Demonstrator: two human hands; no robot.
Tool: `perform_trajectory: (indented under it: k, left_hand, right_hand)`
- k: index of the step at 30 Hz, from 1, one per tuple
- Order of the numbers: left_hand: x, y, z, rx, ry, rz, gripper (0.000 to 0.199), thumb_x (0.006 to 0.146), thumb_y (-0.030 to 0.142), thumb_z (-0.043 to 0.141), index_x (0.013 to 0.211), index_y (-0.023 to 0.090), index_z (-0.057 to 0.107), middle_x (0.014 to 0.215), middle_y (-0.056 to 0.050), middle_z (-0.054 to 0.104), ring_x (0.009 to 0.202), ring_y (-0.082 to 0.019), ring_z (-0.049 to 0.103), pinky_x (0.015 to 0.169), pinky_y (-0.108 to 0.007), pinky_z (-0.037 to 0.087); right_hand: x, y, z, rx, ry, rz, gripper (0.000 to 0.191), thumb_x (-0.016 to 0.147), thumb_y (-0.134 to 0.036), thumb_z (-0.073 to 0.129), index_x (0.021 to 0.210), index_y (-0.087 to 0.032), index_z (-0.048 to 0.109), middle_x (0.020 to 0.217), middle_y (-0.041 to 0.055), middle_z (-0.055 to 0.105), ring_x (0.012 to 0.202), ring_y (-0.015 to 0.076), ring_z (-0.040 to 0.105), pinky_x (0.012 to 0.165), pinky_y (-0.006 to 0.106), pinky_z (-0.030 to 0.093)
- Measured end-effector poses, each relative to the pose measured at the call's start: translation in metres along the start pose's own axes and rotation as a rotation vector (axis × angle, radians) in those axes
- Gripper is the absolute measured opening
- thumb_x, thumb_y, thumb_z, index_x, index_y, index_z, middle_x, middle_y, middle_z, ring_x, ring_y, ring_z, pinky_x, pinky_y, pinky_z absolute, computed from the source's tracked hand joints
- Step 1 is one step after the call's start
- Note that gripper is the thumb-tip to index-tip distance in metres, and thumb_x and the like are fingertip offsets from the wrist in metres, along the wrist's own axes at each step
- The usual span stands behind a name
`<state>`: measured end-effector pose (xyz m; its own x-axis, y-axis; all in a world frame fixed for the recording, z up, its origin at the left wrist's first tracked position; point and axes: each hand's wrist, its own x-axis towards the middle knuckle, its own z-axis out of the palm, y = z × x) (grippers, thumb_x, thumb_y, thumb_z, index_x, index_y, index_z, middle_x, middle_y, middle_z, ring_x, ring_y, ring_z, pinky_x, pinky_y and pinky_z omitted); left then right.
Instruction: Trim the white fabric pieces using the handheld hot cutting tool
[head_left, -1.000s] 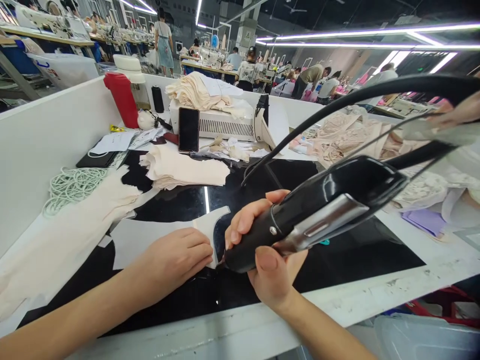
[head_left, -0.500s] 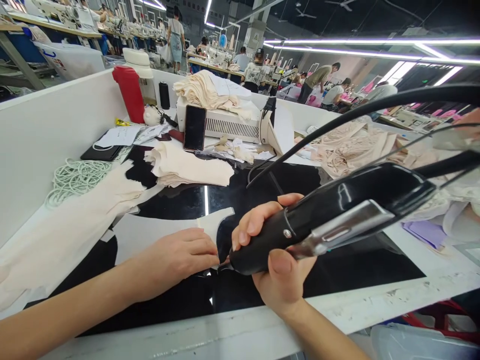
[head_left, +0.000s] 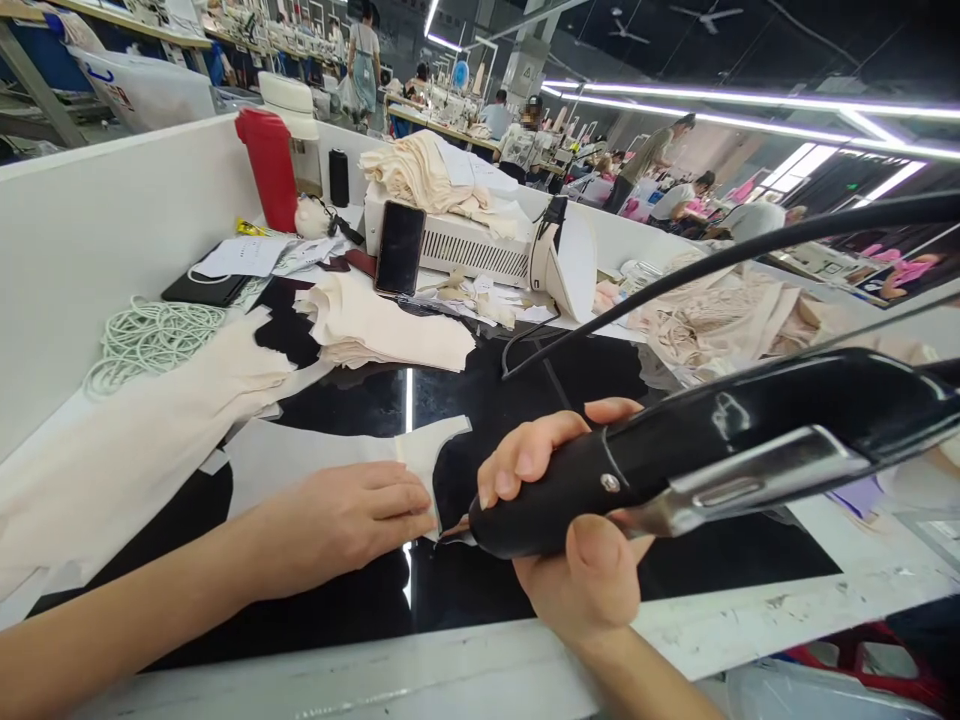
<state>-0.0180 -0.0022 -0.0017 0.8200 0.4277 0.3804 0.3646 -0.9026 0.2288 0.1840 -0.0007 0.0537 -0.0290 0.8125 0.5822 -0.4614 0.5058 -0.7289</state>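
My left hand [head_left: 352,515] lies flat with stretched fingers on a white fabric piece [head_left: 300,445], pressing near its right end. A cream strip [head_left: 431,445] curves up from that end beside my fingertips. My right hand [head_left: 577,540] is wrapped round a black corded hand tool with a metal lever [head_left: 675,440], the thumb below near the lever. Its narrow tip points left and meets the fabric edge beside my left fingertips. Whether the tip touches the cloth I cannot make out. A glossy black sheet [head_left: 360,610] lies under the work.
Behind are a stack of cream fabric [head_left: 390,330], a phone [head_left: 400,248], a white vented box [head_left: 472,250] and a red cup [head_left: 270,170]. Mint cord [head_left: 150,340] and long cream cloth [head_left: 150,450] lie left. The tool's cable [head_left: 675,270] arches across the right. Other people work beyond.
The tool and my right hand have shifted slightly to the right, its tip still at the fabric edge. My left hand stays nearly where it was. The view has tilted a little.
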Motion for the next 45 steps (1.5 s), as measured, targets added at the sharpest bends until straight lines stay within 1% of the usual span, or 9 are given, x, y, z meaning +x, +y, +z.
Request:
perform_trajectory:
  k: [4,15,22,29,36,41,45]
  left_hand:
    - [-0.0006,0.0001,-0.0003,0.033,-0.007,0.018,0.028,0.106,0.008,0.046,0.126,0.011,0.064,0.117,-0.011,0.072,0.118,-0.022,0.066,0.111,-0.033,0.049]
    - [-0.0006,0.0019,-0.0009,0.017,-0.002,0.013,0.028,0.104,0.007,0.048,0.126,0.012,0.065,0.115,-0.011,0.073,0.118,-0.022,0.066,0.112,-0.033,0.048]
    - [-0.0006,0.0015,-0.0009,0.001,-0.047,-0.001,0.03,0.106,0.008,0.044,0.128,0.01,0.064,0.119,-0.012,0.071,0.121,-0.022,0.063,0.11,-0.032,0.049]
    - [-0.0006,0.0023,-0.0004,-0.02,-0.073,-0.015,0.032,0.107,0.009,0.042,0.131,0.012,0.063,0.12,-0.011,0.071,0.122,-0.022,0.062,0.111,-0.033,0.049]
    - [0.0011,0.0028,-0.0024,-0.02,-0.024,-0.011,0.03,0.103,0.006,0.049,0.128,0.012,0.064,0.115,-0.011,0.072,0.118,-0.022,0.066,0.109,-0.032,0.052]
    - [-0.0005,0.0017,0.0003,-0.029,-0.006,-0.017,0.03,0.104,0.008,0.049,0.129,0.014,0.064,0.116,-0.011,0.073,0.121,-0.021,0.065,0.109,-0.031,0.051]
    - [-0.0025,0.0004,0.0019,-0.016,-0.007,-0.01,0.03,0.105,0.008,0.047,0.13,0.013,0.063,0.118,-0.011,0.072,0.121,-0.022,0.064,0.11,-0.032,0.051]
  right_hand:
    - [0.0005,-0.0013,0.0001,-0.013,0.019,0.021,0.041,0.088,-0.035,0.078,0.12,-0.03,0.054,0.084,-0.0046,0.061,0.063,0.0129,0.06,0.054,0.028,0.053]
    - [0.0017,-0.002,-0.0002,-0.032,0.036,0.036,0.041,0.086,-0.037,0.08,0.118,-0.031,0.055,0.082,-0.0049,0.061,0.062,0.0137,0.06,0.052,0.028,0.053]
    - [0.0067,-0.0022,0.0016,0.001,0.074,0.014,0.04,0.084,-0.037,0.081,0.116,-0.03,0.057,0.081,-0.0051,0.062,0.061,0.013,0.058,0.052,0.027,0.054]
    - [0.0051,0.0027,0.0022,-0.063,0.064,0.017,0.042,0.084,-0.041,0.08,0.116,-0.031,0.054,0.08,-0.0054,0.06,0.056,0.0138,0.058,0.049,0.03,0.053]
    - [0.0043,0.003,0.0014,-0.067,0.061,0.007,0.042,0.086,-0.041,0.079,0.117,-0.031,0.054,0.081,-0.0049,0.06,0.057,0.014,0.059,0.05,0.03,0.053]
    - [0.0024,0.0045,0.0013,-0.092,0.038,-0.003,0.033,0.093,-0.033,0.072,0.12,-0.031,0.054,0.084,-0.0039,0.061,0.062,0.014,0.061,0.054,0.03,0.054]
    - [0.0037,0.004,0.0018,-0.057,0.048,-0.002,0.036,0.09,-0.034,0.075,0.119,-0.03,0.054,0.083,-0.0043,0.06,0.061,0.0132,0.06,0.053,0.028,0.053]
